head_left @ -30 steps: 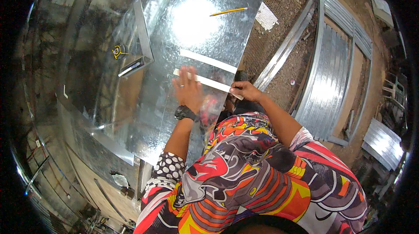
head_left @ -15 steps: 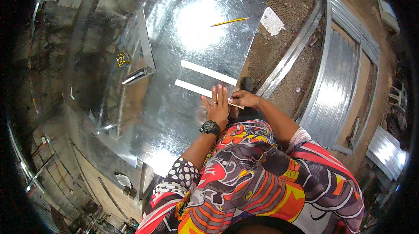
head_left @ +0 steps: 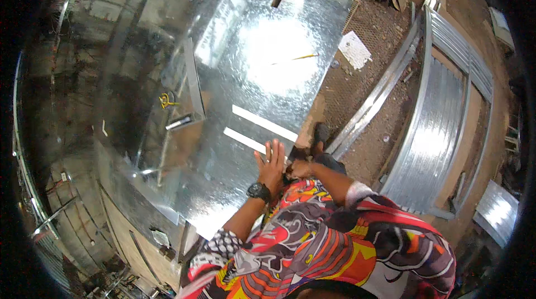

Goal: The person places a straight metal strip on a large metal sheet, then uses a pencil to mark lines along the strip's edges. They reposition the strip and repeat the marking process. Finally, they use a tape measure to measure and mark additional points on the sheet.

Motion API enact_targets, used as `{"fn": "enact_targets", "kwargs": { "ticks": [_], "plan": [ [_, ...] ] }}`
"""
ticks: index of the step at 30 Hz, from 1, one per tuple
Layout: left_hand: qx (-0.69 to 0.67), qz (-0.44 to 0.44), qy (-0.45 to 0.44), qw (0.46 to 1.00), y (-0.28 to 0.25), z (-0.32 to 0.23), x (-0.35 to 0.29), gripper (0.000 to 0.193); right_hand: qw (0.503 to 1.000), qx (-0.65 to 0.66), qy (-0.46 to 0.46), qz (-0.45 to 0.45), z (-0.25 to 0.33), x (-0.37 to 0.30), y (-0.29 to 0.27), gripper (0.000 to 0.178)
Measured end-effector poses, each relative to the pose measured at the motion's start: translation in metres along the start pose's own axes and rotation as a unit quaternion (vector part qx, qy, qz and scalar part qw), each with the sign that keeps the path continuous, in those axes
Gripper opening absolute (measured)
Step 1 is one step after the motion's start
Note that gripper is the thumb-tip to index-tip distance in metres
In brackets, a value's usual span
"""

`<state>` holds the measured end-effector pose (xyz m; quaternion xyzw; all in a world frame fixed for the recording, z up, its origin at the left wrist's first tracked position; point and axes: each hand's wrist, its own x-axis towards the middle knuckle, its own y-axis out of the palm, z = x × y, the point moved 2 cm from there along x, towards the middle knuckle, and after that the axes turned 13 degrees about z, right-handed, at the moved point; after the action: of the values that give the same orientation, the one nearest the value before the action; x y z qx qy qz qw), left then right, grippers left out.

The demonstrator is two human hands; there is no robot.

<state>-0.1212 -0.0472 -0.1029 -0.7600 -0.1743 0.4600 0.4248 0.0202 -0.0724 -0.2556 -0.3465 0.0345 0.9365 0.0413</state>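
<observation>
A shiny metal sheet [head_left: 215, 168] lies in front of me with two parallel white strips, like tape, across it. The upper white strip [head_left: 264, 123] lies flat. My left hand [head_left: 271, 168] presses on the right part of the lower white strip [head_left: 244, 140], palm down with fingers spread. Right beside it, at the sheet's near right edge, my right hand [head_left: 301, 169] is closed, its fingertips at the end of the lower strip. The fingers hide most of that end. A yellow pencil [head_left: 304, 57] rests farther up the sheet, under bright glare.
Left of the strips lies an angled metal piece [head_left: 195, 78], with a yellow-and-black tape measure [head_left: 167, 99] beyond it. A white perforated piece [head_left: 354, 50] is off the sheet's right edge. Long metal channels [head_left: 379, 89] and a framed corrugated panel [head_left: 430, 131] are farther right.
The view has shifted, so the sheet sits lower in it. My right hand has drawn nearer my body, and the strip end that stuck out past it no longer shows. My left hand still presses.
</observation>
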Motion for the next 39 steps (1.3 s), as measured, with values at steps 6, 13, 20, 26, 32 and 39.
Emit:
{"fn": "enact_targets", "kwargs": {
  "ticks": [6, 13, 20, 26, 32, 39],
  "plan": [
    [0.047, 0.08, -0.032, 0.995, -0.009, -0.003, -0.003, 0.09, 0.949, 0.228, -0.061, -0.21, -0.091, -0.049, -0.001, 0.03],
    [-0.102, -0.058, -0.066, 0.991, -0.03, -0.015, 0.014, 0.092, 0.831, 0.262, 0.119, -0.477, -0.196, -0.209, -0.067, 0.033],
    [-0.158, -0.169, -0.162, 0.959, -0.032, 0.032, 0.051, 0.073, 0.812, 0.061, 0.047, -0.578, -0.164, -0.29, -0.107, 0.025],
    [-0.182, -0.216, -0.276, 0.919, -0.043, 0.086, 0.086, 0.072, 0.742, 0.059, 0.151, -0.651, -0.066, -0.328, -0.145, 0.068],
    [-0.215, -0.255, -0.276, 0.902, -0.051, 0.084, 0.082, 0.074, 0.628, 0.027, 0.043, -0.776, -0.063, -0.382, -0.218, 0.055],
    [-0.219, -0.204, -0.282, 0.911, -0.034, 0.105, 0.065, 0.071, 0.594, 0.052, -0.09, -0.798, -0.018, -0.415, -0.458, 0.04]
  ]
}}
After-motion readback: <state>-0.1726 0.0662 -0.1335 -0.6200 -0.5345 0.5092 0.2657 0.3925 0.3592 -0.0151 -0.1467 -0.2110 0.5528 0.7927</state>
